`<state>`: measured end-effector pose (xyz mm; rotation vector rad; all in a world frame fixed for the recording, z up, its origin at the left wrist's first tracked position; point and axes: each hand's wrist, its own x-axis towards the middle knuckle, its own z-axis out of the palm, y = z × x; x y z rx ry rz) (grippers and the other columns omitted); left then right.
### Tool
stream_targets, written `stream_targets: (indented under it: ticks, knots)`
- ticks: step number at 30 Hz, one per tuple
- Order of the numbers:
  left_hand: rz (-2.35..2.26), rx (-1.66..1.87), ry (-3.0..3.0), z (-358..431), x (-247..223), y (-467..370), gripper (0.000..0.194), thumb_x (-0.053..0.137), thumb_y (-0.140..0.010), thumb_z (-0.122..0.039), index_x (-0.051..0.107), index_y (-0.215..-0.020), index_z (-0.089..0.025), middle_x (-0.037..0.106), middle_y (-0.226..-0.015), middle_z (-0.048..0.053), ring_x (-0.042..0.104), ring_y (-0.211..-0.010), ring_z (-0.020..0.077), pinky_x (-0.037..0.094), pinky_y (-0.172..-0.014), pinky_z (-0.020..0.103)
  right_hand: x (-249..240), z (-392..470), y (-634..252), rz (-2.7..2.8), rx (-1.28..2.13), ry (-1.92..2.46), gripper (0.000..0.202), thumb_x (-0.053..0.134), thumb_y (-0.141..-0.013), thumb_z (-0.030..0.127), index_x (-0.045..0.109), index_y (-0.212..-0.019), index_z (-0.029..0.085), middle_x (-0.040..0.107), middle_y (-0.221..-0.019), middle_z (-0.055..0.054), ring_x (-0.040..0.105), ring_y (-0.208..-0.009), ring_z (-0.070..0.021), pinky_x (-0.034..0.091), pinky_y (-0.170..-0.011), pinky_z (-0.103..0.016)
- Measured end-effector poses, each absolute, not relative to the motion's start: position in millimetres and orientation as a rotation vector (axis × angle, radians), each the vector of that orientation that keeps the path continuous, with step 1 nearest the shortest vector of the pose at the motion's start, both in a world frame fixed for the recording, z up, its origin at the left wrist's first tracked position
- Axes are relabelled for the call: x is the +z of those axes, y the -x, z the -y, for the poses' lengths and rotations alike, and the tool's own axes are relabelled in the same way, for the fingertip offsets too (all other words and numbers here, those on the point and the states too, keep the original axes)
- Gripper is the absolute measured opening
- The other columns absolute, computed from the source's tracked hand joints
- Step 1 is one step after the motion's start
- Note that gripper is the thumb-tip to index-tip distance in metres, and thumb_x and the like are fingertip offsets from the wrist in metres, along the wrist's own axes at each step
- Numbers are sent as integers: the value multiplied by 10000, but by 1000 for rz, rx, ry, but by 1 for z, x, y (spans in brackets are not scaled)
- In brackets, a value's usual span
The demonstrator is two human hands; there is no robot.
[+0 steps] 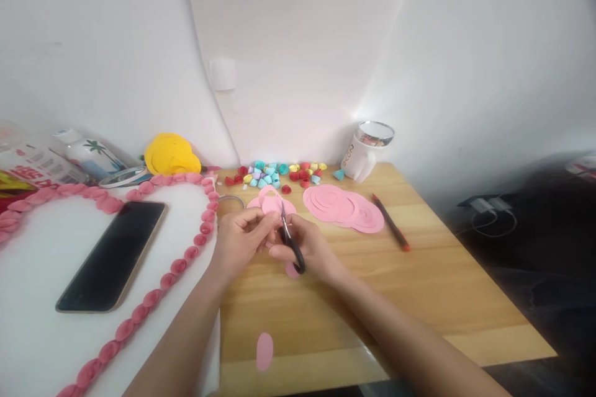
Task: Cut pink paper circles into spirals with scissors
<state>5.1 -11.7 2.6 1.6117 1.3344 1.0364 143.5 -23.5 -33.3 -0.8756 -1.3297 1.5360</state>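
My right hand is closed on a pair of scissors with black handles, the blades pointing away from me. Close against it, my left hand pinches a pink paper piece that curls up beside the blades. Part of that paper is hidden behind my fingers. Below the scissors handle a small pink scrap lies on the wooden table. Nearer to me rests a pink paper oval. Right of my hands, overlapping pink paper spirals lie flat.
A white board edged with pink paper roses carries a phone. Behind my hands are several coloured paper roses. A white mug, a dark pen, yellow paper and a bottle stand or lie around.
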Motion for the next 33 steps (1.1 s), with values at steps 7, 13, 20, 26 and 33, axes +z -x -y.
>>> stream_targets:
  ticks: [7,13,20,26,33]
  knots:
    - [-1292,1033,-1601,12,6,-4,299,570,-769,-294,529,-508,-155,504,-434,-53,404,-377,34,322,-386,158,-32,24,-144,1325,1515,893,469,762,-546,446,489,-795,157,437,-583,59,360,-485,-62,281,-454,-199]
    - [-1239,1070,-1551,11,3,-3,251,570,-773,-292,556,-563,-155,515,-475,-49,414,-385,36,328,-383,161,-33,24,-144,1352,1502,944,466,741,-560,471,508,-812,155,444,-567,58,371,-491,-74,294,-460,-207]
    - [-1256,1125,-1592,9,1,-1,234,573,-773,-294,568,-585,-154,487,-454,-53,394,-362,39,318,-376,175,-35,24,-145,1366,1457,989,379,703,-605,442,476,-735,168,467,-552,58,394,-475,-71,294,-439,-196]
    - [-1250,1193,-1570,8,0,0,208,571,-772,-293,569,-611,-161,451,-438,-64,383,-350,45,317,-366,179,-33,25,-144,1350,1500,1000,372,737,-575,399,486,-719,164,456,-530,67,397,-432,-61,294,-395,-184]
    - [-1379,1166,-1661,12,3,-2,218,563,-766,-283,571,-585,-160,483,-466,-52,417,-406,52,349,-416,169,-34,24,-145,1306,1572,938,431,765,-540,411,456,-722,172,432,-538,78,398,-425,-57,276,-387,-177]
